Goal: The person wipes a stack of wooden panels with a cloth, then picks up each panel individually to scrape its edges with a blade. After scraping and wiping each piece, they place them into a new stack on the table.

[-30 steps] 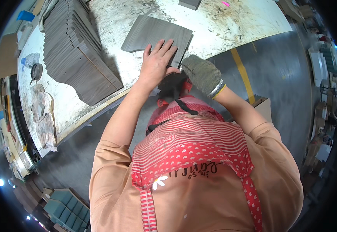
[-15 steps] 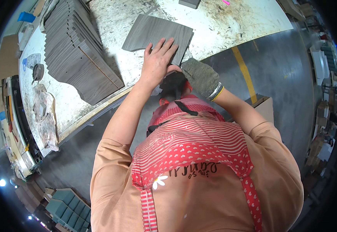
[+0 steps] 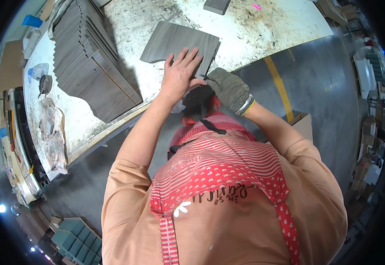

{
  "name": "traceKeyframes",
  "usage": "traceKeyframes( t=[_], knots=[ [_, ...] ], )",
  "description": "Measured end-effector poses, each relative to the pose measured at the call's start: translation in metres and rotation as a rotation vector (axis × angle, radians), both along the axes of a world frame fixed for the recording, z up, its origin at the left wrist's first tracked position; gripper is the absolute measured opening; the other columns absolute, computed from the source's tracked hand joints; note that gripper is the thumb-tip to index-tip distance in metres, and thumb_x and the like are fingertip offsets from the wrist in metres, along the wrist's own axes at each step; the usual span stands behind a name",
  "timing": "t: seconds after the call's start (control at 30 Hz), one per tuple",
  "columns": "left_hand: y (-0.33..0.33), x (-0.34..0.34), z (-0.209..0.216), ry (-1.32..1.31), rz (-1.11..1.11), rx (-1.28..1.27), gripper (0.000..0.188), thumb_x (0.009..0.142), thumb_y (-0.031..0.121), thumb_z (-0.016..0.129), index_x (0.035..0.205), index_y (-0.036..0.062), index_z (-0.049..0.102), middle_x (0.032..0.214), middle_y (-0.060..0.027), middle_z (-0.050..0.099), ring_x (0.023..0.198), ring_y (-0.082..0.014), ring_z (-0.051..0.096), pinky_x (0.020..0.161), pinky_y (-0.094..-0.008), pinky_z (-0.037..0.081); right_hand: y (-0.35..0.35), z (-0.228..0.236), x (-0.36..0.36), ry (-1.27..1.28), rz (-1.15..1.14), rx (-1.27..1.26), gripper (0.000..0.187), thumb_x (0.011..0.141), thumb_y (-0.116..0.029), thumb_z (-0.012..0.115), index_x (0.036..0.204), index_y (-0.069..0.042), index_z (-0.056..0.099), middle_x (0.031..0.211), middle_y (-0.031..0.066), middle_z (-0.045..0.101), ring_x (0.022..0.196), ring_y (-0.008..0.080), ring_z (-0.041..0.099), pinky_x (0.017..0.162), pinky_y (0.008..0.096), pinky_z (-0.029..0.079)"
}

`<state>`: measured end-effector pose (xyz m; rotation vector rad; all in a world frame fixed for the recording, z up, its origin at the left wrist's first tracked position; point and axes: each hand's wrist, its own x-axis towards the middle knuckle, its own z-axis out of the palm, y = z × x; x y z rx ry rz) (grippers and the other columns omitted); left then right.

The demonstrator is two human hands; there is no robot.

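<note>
A grey wood-grain panel with a curved cut-out lies at the near edge of the white worktable. My bare left hand rests on it with the fingers spread and the thumb by its near corner. In a dark grey knitted glove, my right hand is closed beside that corner, just off the table's edge. A thin dark tip shows at its fingertips; what it belongs to is hidden by the glove. To the left stands a stack of matching grey panels with wavy edges.
A small dark grey block and a pink piece lie at the far side. Left of the stack are a tape roll and a stained cloth. A cardboard box stands on the floor at right.
The view has shifted slightly. A thin dark tip now shows at my gloved right fingers near the panel's corner. My left hand stays flat on the panel.
</note>
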<state>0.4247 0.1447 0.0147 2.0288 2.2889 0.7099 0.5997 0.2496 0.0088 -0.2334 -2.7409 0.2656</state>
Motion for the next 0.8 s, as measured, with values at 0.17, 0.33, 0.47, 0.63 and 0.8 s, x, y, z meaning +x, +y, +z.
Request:
traceKeyframes(
  t=[0.17,0.33,0.47,0.63,0.8],
  knots=[
    [0.001,0.001,0.002,-0.002,-0.005,-0.004,0.077,0.066,0.049,0.072,0.13,0.0131,0.051,0.142,-0.004,0.044,0.133,-0.0261,0.038,0.106,-0.0524,0.028,-0.007,0.004,0.001,-0.142,-0.135,0.005,0.018,0.083,-0.015,0.052,0.096,-0.005,0.06,0.093,0.0124,0.061,0.091,0.028,0.061,0.079,0.0385,0.049],
    [-0.001,-0.003,-0.001,0.016,-0.012,-0.012,0.077,0.065,0.049,0.072,0.13,0.0133,0.051,0.142,-0.004,0.044,0.133,-0.0261,0.039,0.106,-0.0521,0.028,0.001,0.0,0.006,-0.117,0.071,-0.055,0.02,0.082,-0.015,0.053,0.098,-0.006,0.06,0.097,0.0138,0.062,0.096,0.0279,0.06,0.082,0.0385,0.048],
    [0.001,-0.002,0.0,-0.004,-0.013,0.006,0.077,0.065,0.049,0.073,0.13,0.0134,0.051,0.142,-0.0038,0.044,0.133,-0.0259,0.038,0.106,-0.052,0.028,0.003,-0.003,-0.001,0.028,-0.055,-0.043,0.021,0.083,-0.014,0.052,0.099,-0.004,0.06,0.098,0.0145,0.062,0.097,0.0289,0.06,0.084,0.0393,0.048],
    [-0.002,-0.005,-0.001,0.014,-0.046,-0.054,0.084,0.065,0.049,0.072,0.136,0.0137,0.045,0.147,-0.0043,0.038,0.136,-0.0284,0.034,0.108,-0.0534,0.026,-0.009,0.021,0.003,-0.296,0.055,-0.213,0.022,0.085,-0.014,0.051,0.1,-0.003,0.062,0.102,0.0152,0.063,0.097,0.031,0.06,0.087,0.0403,0.047],
    [-0.002,0.009,0.003,0.09,-0.028,-0.075,0.073,0.074,0.042,0.068,0.137,0.0139,0.044,0.148,-0.0034,0.036,0.136,-0.027,0.033,0.107,-0.0545,0.026,-0.005,0.015,0.01,0.058,-0.123,-0.449,0.019,0.088,-0.018,0.054,0.095,-0.002,0.061,0.092,0.0156,0.063,0.087,0.0303,0.061,0.079,0.0397,0.049]
  ],
)
